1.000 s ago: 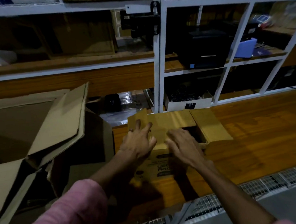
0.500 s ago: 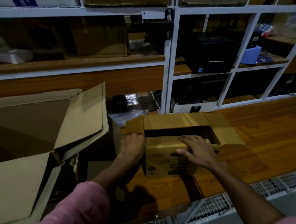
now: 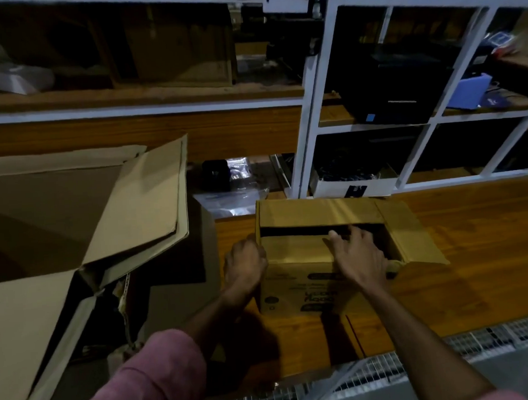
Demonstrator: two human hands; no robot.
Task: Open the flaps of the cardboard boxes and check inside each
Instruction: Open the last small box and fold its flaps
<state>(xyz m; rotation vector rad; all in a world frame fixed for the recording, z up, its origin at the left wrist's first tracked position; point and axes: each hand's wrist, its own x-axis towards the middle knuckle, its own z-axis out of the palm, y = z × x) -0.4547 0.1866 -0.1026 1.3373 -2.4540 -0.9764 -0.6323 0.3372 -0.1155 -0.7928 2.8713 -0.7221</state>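
A small cardboard box (image 3: 296, 287) with dark print on its front stands on the wooden table (image 3: 475, 242). Its far flap (image 3: 316, 212) and right flap (image 3: 413, 231) are folded out, and a dark gap shows inside. My left hand (image 3: 245, 261) grips the box's left top corner. My right hand (image 3: 357, 256) lies flat on the near flap (image 3: 296, 249), fingers reaching over its edge into the gap. A large cardboard box (image 3: 57, 231) sits at the left with its flaps open.
White metal shelving (image 3: 309, 104) stands behind the table, holding a black printer (image 3: 395, 86), a blue item (image 3: 469, 91) and a white tray (image 3: 348, 188) of dark things. Clear plastic bags (image 3: 235, 198) lie behind the small box. Wire mesh (image 3: 360, 379) runs along the table's near edge.
My left hand has slid off the box top to its left corner. My right hand has moved onto the near flap. The gap inside the box has opened wider.
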